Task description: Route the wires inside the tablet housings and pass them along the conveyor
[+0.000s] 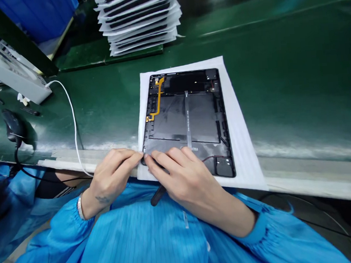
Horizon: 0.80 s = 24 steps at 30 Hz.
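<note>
An open black device housing (201, 113) lies on a white foam sheet (244, 150) at the bench's front edge. An orange flex cable (159, 100) runs down its left side, and a grey strip (188, 120) crosses its middle. At the housing's lower left corner, my left hand (113, 175) has its thumb and index finger pressed together; what they pinch is too small to tell. My right hand (183, 173) reaches over the lower edge, its fingertips beside the left ones, closed round a dark-handled tool (158, 195) whose tip is hidden.
Layered white sheets with dark pieces (144, 19) stand stacked at the back. To the left are a white device (13, 76) with a white cable (74, 124), a black corded object (14, 125) and a blue bin (42, 16). Another person's blue sleeve (24, 198) shows at left.
</note>
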Motion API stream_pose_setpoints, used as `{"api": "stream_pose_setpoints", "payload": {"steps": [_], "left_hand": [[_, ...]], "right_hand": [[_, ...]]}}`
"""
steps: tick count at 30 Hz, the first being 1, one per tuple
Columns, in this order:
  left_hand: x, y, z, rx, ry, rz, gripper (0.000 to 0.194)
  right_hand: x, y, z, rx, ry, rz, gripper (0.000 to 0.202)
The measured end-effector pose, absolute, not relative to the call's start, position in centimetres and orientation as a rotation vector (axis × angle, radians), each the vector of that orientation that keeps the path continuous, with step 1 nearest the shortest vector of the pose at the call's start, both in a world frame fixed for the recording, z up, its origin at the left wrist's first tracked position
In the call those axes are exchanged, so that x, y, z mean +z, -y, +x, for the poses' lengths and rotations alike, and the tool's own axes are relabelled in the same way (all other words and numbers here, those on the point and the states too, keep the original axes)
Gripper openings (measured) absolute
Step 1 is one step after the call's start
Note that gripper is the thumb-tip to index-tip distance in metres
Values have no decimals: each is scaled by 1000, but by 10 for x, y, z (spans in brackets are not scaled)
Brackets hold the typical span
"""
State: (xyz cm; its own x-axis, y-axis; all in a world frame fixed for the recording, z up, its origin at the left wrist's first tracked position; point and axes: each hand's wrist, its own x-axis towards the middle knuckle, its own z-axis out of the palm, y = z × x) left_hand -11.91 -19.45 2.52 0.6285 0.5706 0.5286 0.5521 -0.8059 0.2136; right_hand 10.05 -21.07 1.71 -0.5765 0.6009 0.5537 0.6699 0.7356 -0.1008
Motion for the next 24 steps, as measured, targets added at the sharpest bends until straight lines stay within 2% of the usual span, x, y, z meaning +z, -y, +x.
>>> {"api": "stream_pose_setpoints", "payload": {"steps": [9, 10, 13, 14, 16, 19, 22, 24], "left_hand": [[21, 202, -119, 874, -980, 2888, 42], [22, 202, -118, 851, -986, 2900, 40], [25, 203, -113, 774, -1016, 2936, 29], [26, 202, -112, 782, -1030, 2929, 26], [26, 200, -110, 832, -1066, 2863, 21], [27, 191, -110, 828, -1111, 2703, 25], [26, 178, -111, 681, -1042, 2652, 52], [24, 172, -111, 606, -972, 2641, 59]], "right_hand": [[17, 212, 100, -31, 2321, -984, 27], [20, 211, 102, 21, 2281, -991, 34], [33, 207, 113, 111, 2212, -1045, 75], [38, 205, 118, 84, 2233, -1075, 81], [45, 204, 126, -35, 2304, -1129, 73], [48, 204, 132, -163, 2357, -1159, 39], [44, 206, 131, -99, 2374, -1150, 42], [40, 206, 128, -54, 2384, -1112, 42]]}}
